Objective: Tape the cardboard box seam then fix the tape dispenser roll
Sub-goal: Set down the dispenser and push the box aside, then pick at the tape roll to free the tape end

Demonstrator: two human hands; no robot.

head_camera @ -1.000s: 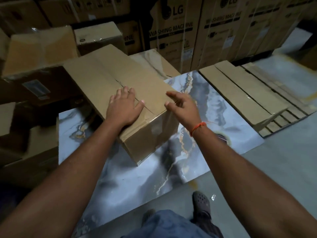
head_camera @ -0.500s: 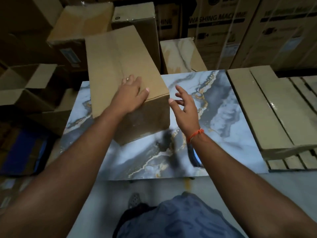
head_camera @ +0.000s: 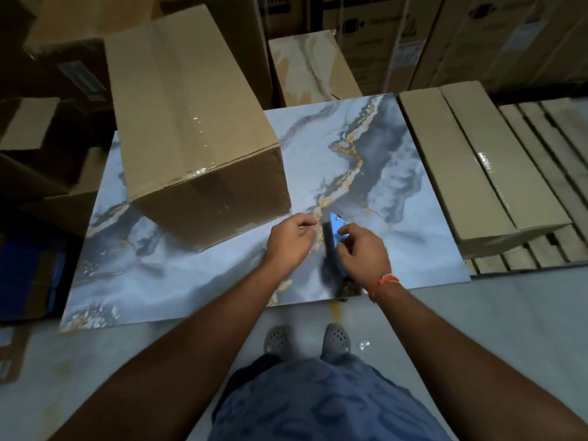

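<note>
A long brown cardboard box (head_camera: pixel 187 100) lies on the marbled blue-grey slab (head_camera: pixel 366 148), with glossy clear tape running along its top seam and over the near edge. A blue tape dispenser (head_camera: pixel 334 240) stands on the slab near the front edge, to the right of the box. My right hand (head_camera: pixel 362 253) is closed around the dispenser's right side. My left hand (head_camera: pixel 291 240) sits just left of it with fingers curled, thumb and forefinger pinched close together; what they pinch is too small to tell. The tape roll itself is hidden by my hands.
Flat cardboard packs (head_camera: pixel 471 160) are stacked right of the slab. More boxes (head_camera: pixel 311 65) crowd the back and left, some open. Large printed cartons (head_camera: pixel 445 33) line the far wall. My feet (head_camera: pixel 305 338) stand on the grey floor before the slab.
Both hands have left the box and dropped to the blue dispenser near the slab's front edge. My right hand has taken hold of it. The view has tilted further down.
</note>
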